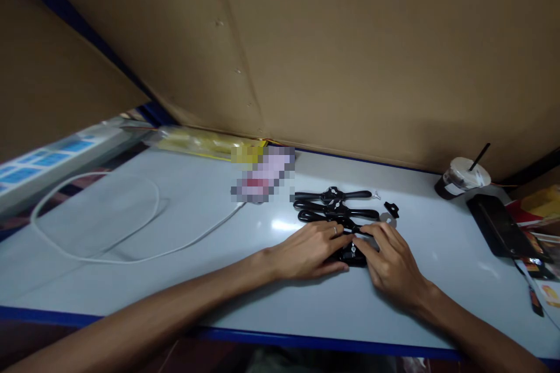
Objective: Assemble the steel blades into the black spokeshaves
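Observation:
My left hand, with a ring on one finger, lies over the left part of a black spokeshave on the table, its fingers closed on it. From the other side my right hand grips the same tool, with thumb and fingertips close to its middle. Both hands hide most of its handles. Just beyond lie more black spokeshaves in a row: a far one, a middle one and a near one partly covered by my fingers. Beside them are a small silver screw, a black cap piece and a greyish flat piece.
A white cable loops across the left of the table to a blurred pinkish object. Behind it lies a yellow plastic packet. A lidded cup with straw and a black case stand right. Brown board walls the back.

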Action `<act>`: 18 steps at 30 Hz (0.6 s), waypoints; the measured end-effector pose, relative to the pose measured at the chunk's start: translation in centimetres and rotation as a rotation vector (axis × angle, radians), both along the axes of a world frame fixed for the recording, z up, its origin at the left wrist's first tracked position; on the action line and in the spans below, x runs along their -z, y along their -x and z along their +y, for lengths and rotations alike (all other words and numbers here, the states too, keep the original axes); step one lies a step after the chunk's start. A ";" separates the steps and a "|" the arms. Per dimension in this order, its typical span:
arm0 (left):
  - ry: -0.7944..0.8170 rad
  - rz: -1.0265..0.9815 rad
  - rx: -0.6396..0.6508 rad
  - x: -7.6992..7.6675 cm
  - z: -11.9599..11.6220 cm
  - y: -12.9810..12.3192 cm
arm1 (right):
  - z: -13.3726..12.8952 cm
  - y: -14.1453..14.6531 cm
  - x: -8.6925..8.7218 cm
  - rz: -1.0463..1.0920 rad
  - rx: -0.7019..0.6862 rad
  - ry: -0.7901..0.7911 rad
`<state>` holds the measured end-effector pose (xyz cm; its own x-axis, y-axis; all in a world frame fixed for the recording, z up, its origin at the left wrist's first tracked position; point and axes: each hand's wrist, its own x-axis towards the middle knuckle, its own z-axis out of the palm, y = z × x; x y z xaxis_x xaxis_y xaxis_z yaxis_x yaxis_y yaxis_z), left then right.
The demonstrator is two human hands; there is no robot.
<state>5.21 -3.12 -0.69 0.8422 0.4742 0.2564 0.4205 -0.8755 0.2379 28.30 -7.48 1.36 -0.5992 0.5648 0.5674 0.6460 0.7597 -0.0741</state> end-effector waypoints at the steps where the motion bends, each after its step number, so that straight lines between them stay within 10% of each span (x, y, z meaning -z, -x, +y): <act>1: 0.001 0.003 0.002 0.0 0.0 0.0 | 0.1 -0.1 0.0 0.004 -0.011 0.005; 18: -0.005 0.036 0.010 0.1 0.2 -0.1 | 0.2 -0.4 0.2 -0.001 -0.102 0.035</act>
